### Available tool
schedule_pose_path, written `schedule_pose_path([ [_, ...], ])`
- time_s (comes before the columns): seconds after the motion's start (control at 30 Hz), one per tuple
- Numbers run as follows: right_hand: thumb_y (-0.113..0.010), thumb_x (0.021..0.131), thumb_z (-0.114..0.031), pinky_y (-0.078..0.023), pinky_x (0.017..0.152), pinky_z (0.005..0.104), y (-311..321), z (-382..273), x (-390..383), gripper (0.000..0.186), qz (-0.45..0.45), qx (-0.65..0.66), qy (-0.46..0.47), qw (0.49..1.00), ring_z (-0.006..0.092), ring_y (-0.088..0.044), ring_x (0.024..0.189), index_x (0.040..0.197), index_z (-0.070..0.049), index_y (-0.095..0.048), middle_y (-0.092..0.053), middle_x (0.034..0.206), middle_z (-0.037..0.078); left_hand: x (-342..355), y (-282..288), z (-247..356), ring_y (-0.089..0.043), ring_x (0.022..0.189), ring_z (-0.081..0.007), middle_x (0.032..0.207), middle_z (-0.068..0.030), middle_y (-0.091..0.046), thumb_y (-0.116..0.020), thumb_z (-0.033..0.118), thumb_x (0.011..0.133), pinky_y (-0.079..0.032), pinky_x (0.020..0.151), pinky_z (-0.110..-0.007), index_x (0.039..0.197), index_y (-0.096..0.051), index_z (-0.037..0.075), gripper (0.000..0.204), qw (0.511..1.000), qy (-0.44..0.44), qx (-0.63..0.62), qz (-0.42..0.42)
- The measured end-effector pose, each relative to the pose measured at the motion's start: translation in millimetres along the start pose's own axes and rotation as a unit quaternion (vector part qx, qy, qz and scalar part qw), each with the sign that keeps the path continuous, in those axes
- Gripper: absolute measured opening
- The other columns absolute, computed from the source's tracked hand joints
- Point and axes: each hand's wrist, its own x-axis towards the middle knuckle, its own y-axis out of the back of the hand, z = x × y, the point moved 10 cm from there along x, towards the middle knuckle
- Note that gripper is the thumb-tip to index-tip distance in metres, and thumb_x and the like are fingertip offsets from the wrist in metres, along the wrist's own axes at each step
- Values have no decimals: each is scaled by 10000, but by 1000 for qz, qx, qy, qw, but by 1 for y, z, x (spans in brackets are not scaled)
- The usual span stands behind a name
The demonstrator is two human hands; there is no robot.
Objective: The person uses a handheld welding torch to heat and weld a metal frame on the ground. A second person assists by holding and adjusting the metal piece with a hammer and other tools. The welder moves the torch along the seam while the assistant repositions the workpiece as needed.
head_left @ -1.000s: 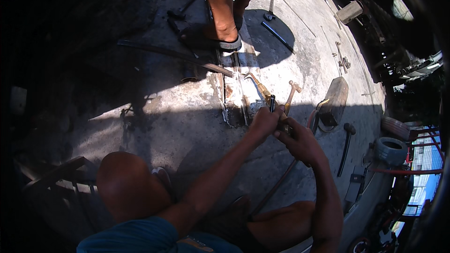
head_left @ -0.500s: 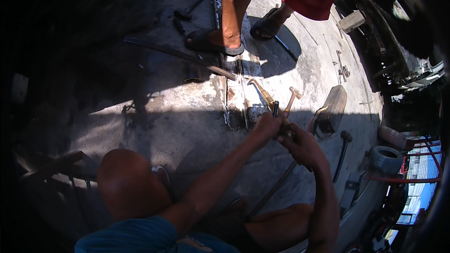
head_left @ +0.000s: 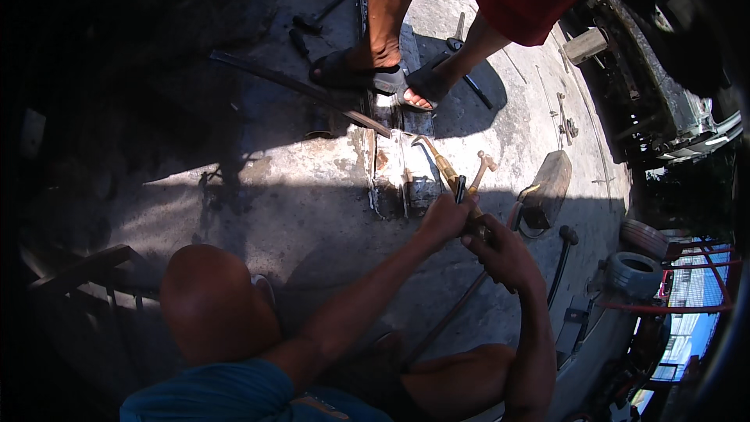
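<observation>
A brass cutting torch (head_left: 443,166) with a bent tip points away from me, its tip over the worn metal piece (head_left: 423,187) on the floor. My left hand (head_left: 448,216) is closed round the torch's body. A short dark rod (head_left: 461,186) stands up beside that fist; I cannot tell whether it belongs to the torch. Farther back, my right hand (head_left: 504,254) grips the torch's rear end, its fingers partly hidden. Just beyond my hands a ball-peen hammer (head_left: 486,162) lies on the concrete. No flame shows at the tip.
Another person's sandalled feet (head_left: 418,94) stand on and beside the metal piece. A long bar (head_left: 301,92) reaches it from the left. At right are a wooden block (head_left: 549,184), a dark hammer (head_left: 564,254) and tyres (head_left: 634,273). A hose (head_left: 457,305) runs beneath my right arm.
The other person's foot on the right has stepped left, close to the other foot and onto the metal piece's edge. My hands keep their hold on the torch, almost still.
</observation>
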Motion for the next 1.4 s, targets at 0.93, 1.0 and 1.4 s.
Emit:
schedule_pose_path([
  [0.93,-793,880,-1,-315,396,214,96,-21,47,359,-167,143,-154,963,26,-445,488,1159,-136,-613,-578,711,-25,-14,-73,79,-703,1142,-280,1310,-181,-669,-514,408,1104,-600,959,-410,1345,-586,-24,500,874,-29,-434,-218],
  [1.0,-817,877,-27,-276,373,206,103,-33,61,365,-173,109,-144,968,17,-398,453,1154,-156,-617,-571,698,-30,-2,-66,81,-672,1210,-281,1365,-177,-645,-519,413,1102,-566,1018,-411,1397,-548,-10,516,862,-32,-456,-218],
  [1.4,-864,851,-66,-272,358,219,122,-82,104,419,-164,27,-137,976,46,-379,439,1186,-125,-618,-534,673,7,29,-48,106,-512,1367,-316,1566,-134,-454,-507,564,1072,-473,1128,-463,1551,-405,10,739,810,-67,-539,-222],
])
